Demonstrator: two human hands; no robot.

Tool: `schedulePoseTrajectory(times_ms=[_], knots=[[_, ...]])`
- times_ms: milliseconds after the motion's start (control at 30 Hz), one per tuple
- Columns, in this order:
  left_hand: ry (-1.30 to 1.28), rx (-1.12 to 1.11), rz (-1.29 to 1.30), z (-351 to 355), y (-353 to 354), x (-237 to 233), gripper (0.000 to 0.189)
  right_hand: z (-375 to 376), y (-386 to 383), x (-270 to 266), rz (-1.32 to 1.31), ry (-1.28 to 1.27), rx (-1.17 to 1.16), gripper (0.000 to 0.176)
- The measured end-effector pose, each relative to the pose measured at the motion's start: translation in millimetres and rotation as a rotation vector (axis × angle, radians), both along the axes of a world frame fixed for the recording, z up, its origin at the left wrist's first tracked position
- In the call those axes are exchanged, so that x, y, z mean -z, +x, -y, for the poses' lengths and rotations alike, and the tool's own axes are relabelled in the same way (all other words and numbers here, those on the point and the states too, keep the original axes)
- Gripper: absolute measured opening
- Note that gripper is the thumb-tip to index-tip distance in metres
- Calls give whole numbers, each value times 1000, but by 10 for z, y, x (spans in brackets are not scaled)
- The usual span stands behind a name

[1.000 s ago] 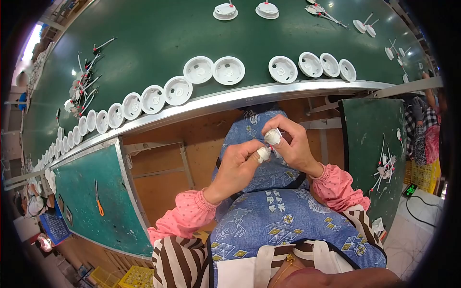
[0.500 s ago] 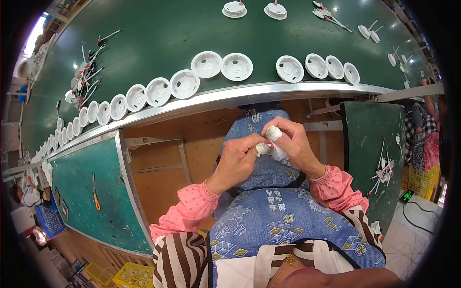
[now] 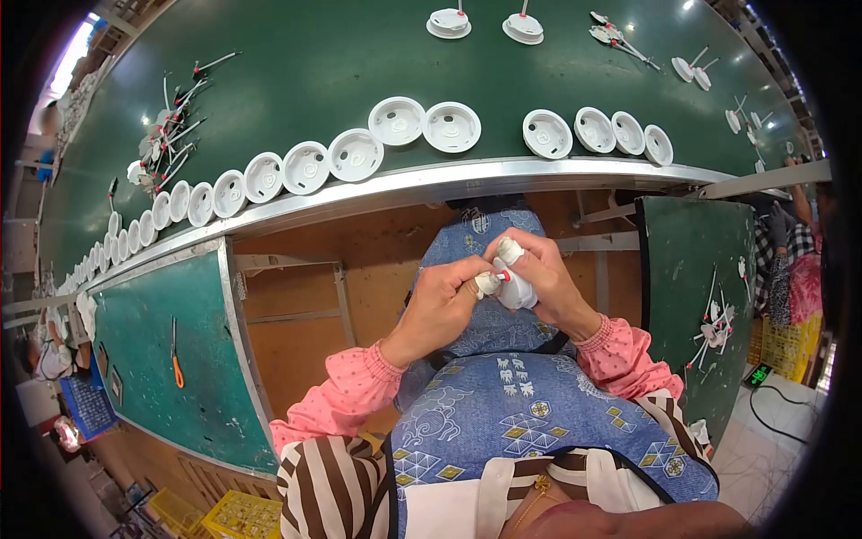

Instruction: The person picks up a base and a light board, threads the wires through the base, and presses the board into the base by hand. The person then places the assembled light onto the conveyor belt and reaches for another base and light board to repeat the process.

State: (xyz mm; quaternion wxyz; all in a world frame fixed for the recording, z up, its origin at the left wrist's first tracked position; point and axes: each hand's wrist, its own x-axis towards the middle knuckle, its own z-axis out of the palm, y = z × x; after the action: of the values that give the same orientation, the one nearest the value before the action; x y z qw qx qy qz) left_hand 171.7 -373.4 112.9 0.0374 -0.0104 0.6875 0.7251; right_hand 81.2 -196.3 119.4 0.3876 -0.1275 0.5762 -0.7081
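Over my lap, my right hand [image 3: 549, 280] grips a white plastic cup lid [image 3: 518, 293], its fingers wrapped round the rim. A small red part [image 3: 505, 277] shows at the lid's face. My left hand [image 3: 446, 303] is closed in a pinch right beside it, thumb and finger at the red part's end. What lies between those fingertips is mostly hidden. White wraps cover a left fingertip [image 3: 487, 285] and a right fingertip [image 3: 510, 251]. Along the edge of the green table stands a long row of similar white lids [image 3: 356, 154].
Two lids with stems [image 3: 449, 24] stand farther back on the green table [image 3: 296, 72]. Red-and-white stemmed pieces [image 3: 166, 135] lie heaped at left; more [image 3: 714, 328] lie on a right-hand board. Orange-handled scissors [image 3: 178, 370] rest on the left board. Another person's sleeve [image 3: 779, 278] shows far right.
The lid in my right hand has tilted slightly, showing more of its white face and the red part. Both hands stay close together. The view has shifted a little.
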Motion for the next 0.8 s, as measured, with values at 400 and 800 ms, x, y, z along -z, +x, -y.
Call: schedulePoseTrajectory(times_ms=[400,800], knots=[[-106,-114,117,-88,107,-165,17,145,-49,152,-346,91,59,31],[-151,-63,90,268,42,-57,20,116,-106,-146,-307,43,-121,60]])
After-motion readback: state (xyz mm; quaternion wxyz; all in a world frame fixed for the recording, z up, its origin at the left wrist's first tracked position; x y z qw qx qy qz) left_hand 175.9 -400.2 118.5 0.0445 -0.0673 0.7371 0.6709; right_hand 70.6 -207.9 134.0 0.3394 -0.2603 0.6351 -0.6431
